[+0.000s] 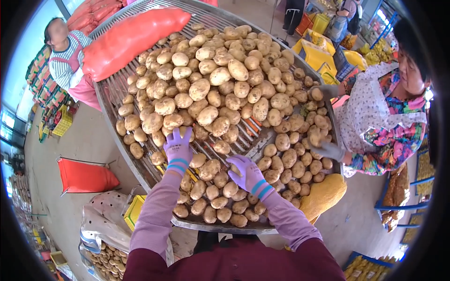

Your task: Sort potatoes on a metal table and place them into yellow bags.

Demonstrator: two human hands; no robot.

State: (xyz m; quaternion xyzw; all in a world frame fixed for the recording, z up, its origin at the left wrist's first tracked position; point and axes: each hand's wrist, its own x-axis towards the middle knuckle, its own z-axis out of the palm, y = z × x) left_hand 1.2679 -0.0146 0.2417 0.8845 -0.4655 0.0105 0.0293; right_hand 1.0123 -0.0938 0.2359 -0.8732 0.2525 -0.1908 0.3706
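Observation:
A big heap of potatoes [218,75] lies on a slatted metal sorting table [246,135]. Gloved in purple, my left hand [178,149] rests with spread fingers on potatoes at the heap's near left edge; whether it grips one cannot be told. My right hand [246,172], in a matching glove, curls its fingers around a potato [236,170] over the near part of the table. Loose potatoes [219,202] cover the near end, below and between my forearms. Bare slats show just beyond my right hand.
A full red mesh sack [133,38] lies across the far left, beside a person in a striped top. At the right edge, a co-worker's grey-gloved hands [328,151] touch potatoes. A yellow mesh bag [325,195] hangs at the near right corner. A red sack [86,175] stands left.

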